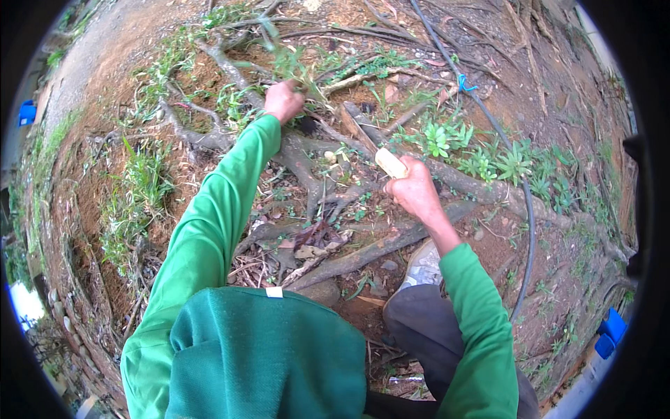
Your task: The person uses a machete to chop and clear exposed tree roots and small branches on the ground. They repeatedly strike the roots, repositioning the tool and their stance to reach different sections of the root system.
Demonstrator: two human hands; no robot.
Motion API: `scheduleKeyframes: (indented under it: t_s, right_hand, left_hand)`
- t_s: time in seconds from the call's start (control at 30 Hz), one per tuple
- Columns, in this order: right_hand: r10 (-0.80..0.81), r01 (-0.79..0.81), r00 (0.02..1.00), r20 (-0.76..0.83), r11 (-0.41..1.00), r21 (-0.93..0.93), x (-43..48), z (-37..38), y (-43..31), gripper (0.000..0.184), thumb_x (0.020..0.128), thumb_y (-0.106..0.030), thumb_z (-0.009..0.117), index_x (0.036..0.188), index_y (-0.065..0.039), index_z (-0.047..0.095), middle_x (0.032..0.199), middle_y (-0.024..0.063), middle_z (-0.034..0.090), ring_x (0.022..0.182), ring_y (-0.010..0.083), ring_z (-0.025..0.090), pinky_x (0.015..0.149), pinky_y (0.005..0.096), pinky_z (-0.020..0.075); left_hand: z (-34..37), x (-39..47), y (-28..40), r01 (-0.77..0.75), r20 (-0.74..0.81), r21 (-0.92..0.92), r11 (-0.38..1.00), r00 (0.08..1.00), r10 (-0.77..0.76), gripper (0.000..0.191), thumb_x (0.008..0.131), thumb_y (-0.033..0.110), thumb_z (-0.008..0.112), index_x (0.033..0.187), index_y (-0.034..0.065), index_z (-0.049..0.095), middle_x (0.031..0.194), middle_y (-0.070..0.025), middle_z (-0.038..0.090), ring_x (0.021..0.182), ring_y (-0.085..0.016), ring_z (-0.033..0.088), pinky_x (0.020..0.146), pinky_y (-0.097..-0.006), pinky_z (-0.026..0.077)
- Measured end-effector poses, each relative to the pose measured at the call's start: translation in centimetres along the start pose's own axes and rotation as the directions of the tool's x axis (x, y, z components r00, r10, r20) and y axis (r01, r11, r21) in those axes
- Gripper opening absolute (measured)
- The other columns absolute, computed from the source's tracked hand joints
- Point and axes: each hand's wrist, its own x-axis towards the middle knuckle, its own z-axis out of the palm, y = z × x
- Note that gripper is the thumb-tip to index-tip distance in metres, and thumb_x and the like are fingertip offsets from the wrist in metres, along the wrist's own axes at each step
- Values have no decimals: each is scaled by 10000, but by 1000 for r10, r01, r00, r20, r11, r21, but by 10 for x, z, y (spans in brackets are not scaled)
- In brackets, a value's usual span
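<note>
My left hand (pixel 285 100) is closed around a tuft of grass (pixel 293 65), whose blades are blurred above my fingers. Beneath that wrist run thick exposed tree roots (pixel 298 162). My right hand (pixel 416 189) grips the pale handle (pixel 391 163) of a bladed hand tool, probably a knife. Its brown, rusty-looking blade (pixel 358 128) points up and left, close over the roots. The tip lies near the grass stems, and I cannot tell whether it touches the soil.
A dark hose (pixel 492 118) with a blue tie (pixel 463 84) curves down the right side. Leafy weeds (pixel 439 139) grow beside it. A grass clump (pixel 149 180) stands at left. My shoe (pixel 424 264) rests among roots and stones. Blue objects (pixel 611 332) lie at far right.
</note>
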Motion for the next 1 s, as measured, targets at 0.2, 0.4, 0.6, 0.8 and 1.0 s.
scheduleKeyframes:
  t_s: [0.2,0.4,0.6,0.8,1.0]
  right_hand:
    - [196,-220,971,136,956,194,-18,-12,-60,340,720,3,613,1042,82,538,644,68,573,449,125,541,357,273,394]
    - [310,-401,899,309,866,300,27,-16,-62,184,730,54,597,903,49,534,662,84,569,442,150,558,302,285,411]
    - [323,-424,894,312,836,349,27,-12,-64,226,742,57,621,950,85,537,677,96,583,453,151,562,326,273,397]
    - [334,-338,909,250,941,-28,-7,-59,-109,298,729,50,632,1010,91,544,646,71,582,462,117,548,361,279,391]
    - [352,-336,913,205,935,-109,-11,-63,-116,300,731,54,637,1015,84,543,637,57,576,449,109,535,363,258,369]
  left_hand:
    - [29,3,8,-419,433,264,869,856,282,491,854,242,566,1342,281,539,989,-182,695,913,-344,673,800,-441,527]
    - [36,4,8,-225,270,237,945,950,159,548,872,549,562,1216,125,605,1008,-229,674,933,-391,655,832,-486,503]
    - [44,8,6,-195,186,111,975,967,172,461,876,484,589,1142,115,659,1029,-225,652,995,-395,622,870,-473,490]
    - [51,10,-1,-461,158,76,884,881,446,514,769,423,723,1228,203,651,1244,-150,553,1155,-341,507,966,-436,443]
    - [63,18,4,-487,186,176,855,870,457,375,760,384,709,1068,170,723,1094,-87,631,1083,-318,547,936,-417,465]
